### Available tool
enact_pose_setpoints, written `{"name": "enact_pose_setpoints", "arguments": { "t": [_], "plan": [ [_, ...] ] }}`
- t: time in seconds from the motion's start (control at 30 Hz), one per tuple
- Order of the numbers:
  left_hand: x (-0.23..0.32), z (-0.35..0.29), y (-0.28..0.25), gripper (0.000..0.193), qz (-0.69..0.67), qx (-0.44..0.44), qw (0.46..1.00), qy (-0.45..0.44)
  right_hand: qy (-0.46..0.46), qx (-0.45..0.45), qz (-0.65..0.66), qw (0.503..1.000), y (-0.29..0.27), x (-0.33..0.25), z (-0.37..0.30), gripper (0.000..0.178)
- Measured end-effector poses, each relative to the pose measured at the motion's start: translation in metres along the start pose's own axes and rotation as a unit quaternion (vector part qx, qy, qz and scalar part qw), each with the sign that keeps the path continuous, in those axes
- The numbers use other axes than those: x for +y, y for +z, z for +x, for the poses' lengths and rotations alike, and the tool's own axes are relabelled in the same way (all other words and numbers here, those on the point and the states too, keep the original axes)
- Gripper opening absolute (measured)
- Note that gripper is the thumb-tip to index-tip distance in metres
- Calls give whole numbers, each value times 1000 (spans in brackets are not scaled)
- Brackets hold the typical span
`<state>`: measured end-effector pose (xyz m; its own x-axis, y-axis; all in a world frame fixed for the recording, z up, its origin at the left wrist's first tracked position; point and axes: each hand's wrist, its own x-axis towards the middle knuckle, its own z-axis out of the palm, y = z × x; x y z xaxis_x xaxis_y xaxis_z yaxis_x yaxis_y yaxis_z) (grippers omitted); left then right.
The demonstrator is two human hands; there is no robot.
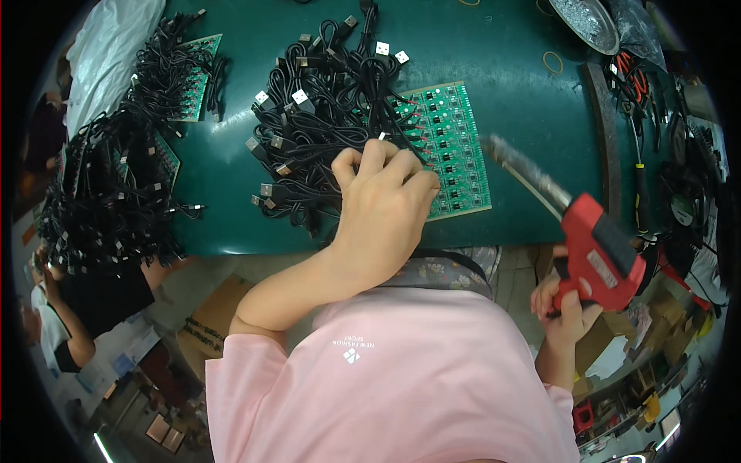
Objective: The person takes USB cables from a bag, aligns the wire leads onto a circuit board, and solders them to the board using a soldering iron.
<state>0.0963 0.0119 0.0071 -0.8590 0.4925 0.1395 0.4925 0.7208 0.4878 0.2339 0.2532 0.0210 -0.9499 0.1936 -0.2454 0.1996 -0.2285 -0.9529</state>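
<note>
My right hand (570,302) is closed round the grip of a red and black soldering gun (598,251). Its long metal tip points up and left, apart from the green circuit board panel (461,147). My left hand (386,204) bends over the panel's left edge with curled fingers, closed on the black USB cables (309,131) there; its fingertips are hidden, so the exact cable does not show. The panel carries several rows of small identical boards, with red and black wire ends along its left side.
More panels with black USB cables (108,193) are heaped at the left beside a clear plastic bag (108,54). A metal dish (583,23), a dark bar (602,139) and a yellow-handled screwdriver (639,185) lie at the right of the green table (525,100). Another person's arm (65,320) shows at far left.
</note>
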Motion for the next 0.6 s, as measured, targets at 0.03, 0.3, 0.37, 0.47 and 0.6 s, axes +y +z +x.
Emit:
{"name": "enact_pose_setpoints", "arguments": {
  "t": [0.03, 0.3, 0.37, 0.47, 0.6],
  "plan": [
    [0, 1, 0, 6, -1, -2, 1000, -2, 4, 0, -1, 1000, 0, -3, -8, 58],
    [3, 2, 3, 9, 13, 2, 1000, 6, 116, 8, -14, 993, -14, 3, -40, 59],
    [3, 3, 3, 10, 22, -8, 1000, 3, 121, 11, -4, 993, -12, 4, -40, 56],
    [3, 6, 1, 10, 28, -22, 999, 13, 118, 9, -7, 993, -9, 4, -38, 52],
    [1, 8, 1, 9, 42, -30, 997, 53, 147, 10, 2, 989, -7, 3, -35, 51]
  ]
}}
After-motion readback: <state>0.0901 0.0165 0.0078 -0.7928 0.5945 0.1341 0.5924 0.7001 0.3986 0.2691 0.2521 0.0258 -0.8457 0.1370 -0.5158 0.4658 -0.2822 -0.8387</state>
